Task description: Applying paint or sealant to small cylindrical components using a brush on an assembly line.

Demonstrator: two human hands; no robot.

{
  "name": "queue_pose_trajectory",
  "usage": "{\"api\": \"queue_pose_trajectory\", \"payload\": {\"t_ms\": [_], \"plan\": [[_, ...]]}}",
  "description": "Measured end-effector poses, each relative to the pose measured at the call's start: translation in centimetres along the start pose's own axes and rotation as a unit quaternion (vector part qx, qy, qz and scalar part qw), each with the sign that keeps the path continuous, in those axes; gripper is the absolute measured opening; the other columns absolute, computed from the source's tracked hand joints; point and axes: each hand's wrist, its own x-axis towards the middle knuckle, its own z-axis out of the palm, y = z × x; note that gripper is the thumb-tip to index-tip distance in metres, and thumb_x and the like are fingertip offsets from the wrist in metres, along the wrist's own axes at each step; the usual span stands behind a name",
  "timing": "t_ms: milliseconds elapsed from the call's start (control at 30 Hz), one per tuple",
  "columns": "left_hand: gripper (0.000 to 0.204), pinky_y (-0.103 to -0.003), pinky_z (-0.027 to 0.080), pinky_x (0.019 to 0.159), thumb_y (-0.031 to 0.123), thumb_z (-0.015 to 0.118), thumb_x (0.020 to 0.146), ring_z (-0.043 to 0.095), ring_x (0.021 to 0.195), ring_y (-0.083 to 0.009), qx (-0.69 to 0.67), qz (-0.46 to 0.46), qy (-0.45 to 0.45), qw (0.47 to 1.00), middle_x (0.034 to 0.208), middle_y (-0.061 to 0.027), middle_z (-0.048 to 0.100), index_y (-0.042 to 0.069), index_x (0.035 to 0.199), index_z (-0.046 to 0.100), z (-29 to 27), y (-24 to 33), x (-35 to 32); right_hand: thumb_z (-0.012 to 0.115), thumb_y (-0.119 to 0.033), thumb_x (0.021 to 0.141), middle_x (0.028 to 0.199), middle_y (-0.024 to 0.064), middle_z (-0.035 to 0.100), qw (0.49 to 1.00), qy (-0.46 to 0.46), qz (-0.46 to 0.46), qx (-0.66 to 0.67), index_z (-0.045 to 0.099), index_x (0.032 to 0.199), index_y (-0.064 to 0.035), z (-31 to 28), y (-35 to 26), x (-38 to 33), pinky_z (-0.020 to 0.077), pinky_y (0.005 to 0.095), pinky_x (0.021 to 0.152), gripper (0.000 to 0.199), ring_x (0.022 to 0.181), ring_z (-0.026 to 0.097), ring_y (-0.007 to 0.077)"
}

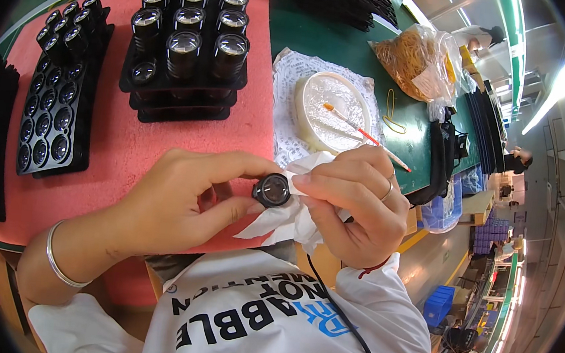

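Between the thumb and index finger of my left hand [190,192] is a small black lens barrel [272,190], its round glass face turned up. My right hand [360,207] pinches a white wiping cloth [278,223] right beside the barrel; a fold of it meets the barrel's right edge, and the rest hangs below. Past my hands, a round white tub [303,114] stands on printed paper, with a red-handled brush [367,135] lying across its top.
On the pink foam mat [185,138], a black tray [126,82] holds upright lens barrels in rows. Another black tray [84,135] at the left has several barrels and many round sockets. A bag of yellow rubber bands [413,60] and a loose band [390,112] lie on the green table.
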Motion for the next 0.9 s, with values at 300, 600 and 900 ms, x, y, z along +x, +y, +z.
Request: {"api": "queue_pose_trajectory", "payload": {"t_ms": [300, 600, 900], "plan": [[0.035, -0.023, 0.043, 0.048, -0.001, 0.061, 0.070, 0.054, 0.054, -0.0119, 0.043, 0.052, 0.018, 0.998, 0.082, -0.0061, 0.061, 0.008, 0.104, 0.057, -0.1, 0.0, -0.1, 0.066, 0.006, 0.058, 0.074, 0.0014, 0.061, 1.000, -0.004, 0.022, 0.008, 0.065, 0.081, -0.0060, -0.2, 0.2, -0.3, 0.0418, 0.0255, 0.063, 0.026, 0.070, 0.052, 0.0186], [0.027, -0.013, 0.035, 0.050, 0.001, 0.065, 0.072, 0.044, 0.063, -0.0014, 0.001, 0.080, 0.076, 0.994, 0.096, -0.0046, 0.052, 0.006, 0.096, 0.053, -0.7, -0.4, 0.0, 0.062, 0.011, 0.057, 0.071, 0.0039, 0.059, 0.989, 0.091, 0.075, 0.094, 0.063, 0.080, -0.0035, 1.0, 1.2, -3.9, 0.0396, 0.0264, 0.061, 0.027, 0.066, 0.053, 0.0178], [0.032, -0.012, 0.033, 0.048, 0.003, 0.070, 0.068, 0.040, 0.061, 0.0002, -0.022, 0.053, 0.085, 0.995, 0.091, -0.0023, 0.048, 0.007, 0.092, 0.049, -0.5, -0.1, 0.0, 0.068, 0.003, 0.051, 0.078, 0.0004, 0.060, 0.997, 0.035, 0.016, 0.069, 0.065, 0.081, -0.0079, 3.8, 0.5, -5.7, 0.0376, 0.0275, 0.060, 0.032, 0.068, 0.051, 0.0164]]}}
